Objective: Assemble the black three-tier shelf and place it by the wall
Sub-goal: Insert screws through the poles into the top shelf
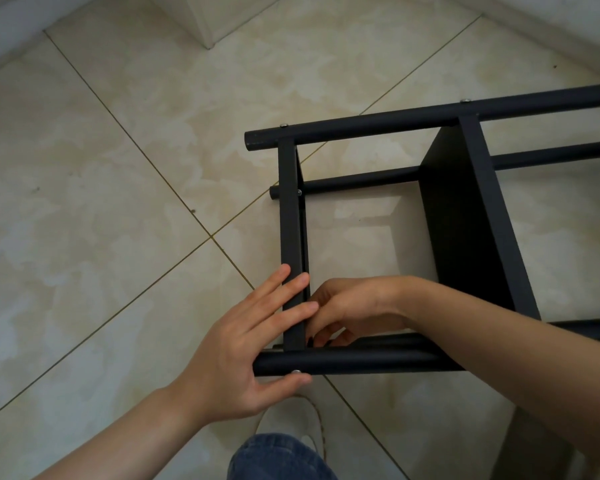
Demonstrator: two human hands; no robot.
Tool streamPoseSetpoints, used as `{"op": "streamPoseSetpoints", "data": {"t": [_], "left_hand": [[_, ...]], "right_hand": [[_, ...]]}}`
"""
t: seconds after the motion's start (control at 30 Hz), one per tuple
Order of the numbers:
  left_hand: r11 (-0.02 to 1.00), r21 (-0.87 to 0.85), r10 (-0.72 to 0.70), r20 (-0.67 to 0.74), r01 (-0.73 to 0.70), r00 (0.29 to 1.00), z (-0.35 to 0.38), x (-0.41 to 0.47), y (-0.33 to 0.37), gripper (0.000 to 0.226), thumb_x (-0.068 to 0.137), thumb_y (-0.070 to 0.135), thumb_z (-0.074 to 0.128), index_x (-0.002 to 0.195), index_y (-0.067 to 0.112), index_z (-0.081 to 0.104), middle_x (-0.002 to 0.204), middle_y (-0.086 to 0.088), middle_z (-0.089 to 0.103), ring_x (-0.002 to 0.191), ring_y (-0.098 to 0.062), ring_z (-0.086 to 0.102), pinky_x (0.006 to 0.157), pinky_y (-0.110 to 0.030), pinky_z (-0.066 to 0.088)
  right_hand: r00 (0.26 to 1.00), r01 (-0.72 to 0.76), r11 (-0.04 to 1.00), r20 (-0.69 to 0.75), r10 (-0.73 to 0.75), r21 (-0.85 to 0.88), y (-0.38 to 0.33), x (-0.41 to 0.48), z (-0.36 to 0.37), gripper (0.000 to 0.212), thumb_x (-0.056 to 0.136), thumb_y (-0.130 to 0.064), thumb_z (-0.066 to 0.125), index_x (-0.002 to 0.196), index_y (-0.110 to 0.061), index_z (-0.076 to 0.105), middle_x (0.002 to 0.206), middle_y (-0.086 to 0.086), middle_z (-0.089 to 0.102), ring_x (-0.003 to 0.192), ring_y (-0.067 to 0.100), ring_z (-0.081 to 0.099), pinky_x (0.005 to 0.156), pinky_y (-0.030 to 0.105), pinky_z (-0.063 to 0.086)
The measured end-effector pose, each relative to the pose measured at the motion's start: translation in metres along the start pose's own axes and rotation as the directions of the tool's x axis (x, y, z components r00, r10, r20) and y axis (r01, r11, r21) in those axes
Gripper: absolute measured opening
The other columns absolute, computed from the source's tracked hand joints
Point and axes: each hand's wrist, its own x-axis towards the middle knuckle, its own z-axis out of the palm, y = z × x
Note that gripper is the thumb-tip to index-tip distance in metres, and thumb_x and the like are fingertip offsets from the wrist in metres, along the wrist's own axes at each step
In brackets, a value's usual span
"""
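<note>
The black shelf [368, 128] lies on its side on the tiled floor, its round poles running left to right and two black boards standing between them. My left hand [253, 344] lies with straight fingers across the end board [290, 216], its thumb under the near pole [354, 362] beside a silver screw head [295, 372]. My right hand [347, 310] reaches inside the frame at the corner where the end board meets the near pole, fingers curled at the joint. What they pinch is hidden.
Beige floor tiles [125, 202] spread to the left and ahead. A white wall corner [207, 19] juts in at the top, with more wall along the top right. My jeans knee [278, 459] and a white shoe [309, 420] are below the shelf.
</note>
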Motion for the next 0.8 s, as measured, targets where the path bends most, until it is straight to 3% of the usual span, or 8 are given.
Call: {"op": "streamPoseSetpoints", "data": {"t": [0.13,0.33,0.43,0.6,0.7,0.8], "left_hand": [[1.0,-0.001,-0.003,-0.009,0.003,1.0,0.001,-0.0007,-0.0001,0.064,0.094,0.053,0.064,0.147,0.022,0.047,0.164,0.002,0.034,0.153,-0.028,0.026,0.121,-0.038,0.031],[1.0,0.003,-0.004,-0.008,0.004,1.0,0.0015,-0.0017,-0.0015,0.064,0.094,0.054,0.064,0.149,0.024,0.047,0.164,0.003,0.033,0.153,-0.028,0.026,0.121,-0.039,0.032],[1.0,-0.001,-0.006,-0.015,0.006,1.0,0.002,-0.0013,-0.001,0.064,0.094,0.054,0.064,0.148,0.023,0.047,0.164,0.003,0.034,0.153,-0.028,0.027,0.12,-0.039,0.033],[1.0,-0.007,0.001,-0.022,-0.001,1.0,0.0018,-0.0011,0.0002,0.064,0.094,0.053,0.065,0.146,0.02,0.05,0.163,0.0,0.035,0.153,-0.029,0.028,0.121,-0.038,0.032],[1.0,-0.009,-0.001,-0.025,0.0,1.0,0.0016,-0.0008,0.0005,0.063,0.093,0.052,0.065,0.145,0.018,0.051,0.162,0.0,0.036,0.152,-0.029,0.028,0.121,-0.038,0.033],[1.0,-0.002,-0.002,-0.025,0.002,1.0,0.0022,-0.0011,0.0004,0.063,0.093,0.053,0.065,0.146,0.021,0.049,0.163,0.001,0.036,0.152,-0.029,0.028,0.12,-0.039,0.034]], "right_hand": [[0.998,-0.038,0.997,-0.049,0.035,-0.069,0.0013,0.0001,0.0011,0.013,0.093,-0.015,0.06,0.09,-0.008,0.071,0.084,0.002,0.068,0.084,0.018,0.056,0.083,0.031,0.044],[1.0,0.008,1.0,-0.003,-0.008,0.016,-0.0021,-0.0032,0.0013,0.017,0.093,-0.009,0.062,0.107,-0.005,0.071,0.095,0.006,0.068,0.084,0.013,0.059,0.082,0.026,0.047],[1.0,0.002,1.0,-0.022,-0.003,-0.012,-0.002,-0.003,0.0029,0.019,0.093,-0.008,0.062,0.109,-0.001,0.069,0.089,0.005,0.067,0.078,0.011,0.057,0.08,0.026,0.045],[0.999,-0.012,0.999,-0.03,0.01,-0.043,-0.0027,-0.0032,0.0038,0.017,0.093,-0.01,0.061,0.105,-0.002,0.07,0.082,0.001,0.068,0.075,0.011,0.055,0.081,0.029,0.042],[1.0,0.009,1.0,0.016,-0.009,0.014,-0.0035,-0.0052,0.0018,0.012,0.093,-0.008,0.06,0.09,-0.011,0.072,0.077,-0.003,0.069,0.074,0.01,0.056,0.076,0.023,0.045],[1.0,0.02,1.0,0.017,-0.02,0.008,-0.003,-0.0046,0.0021,0.012,0.093,-0.007,0.06,0.095,-0.009,0.071,0.08,-0.001,0.069,0.074,0.009,0.057,0.077,0.023,0.046]]}}
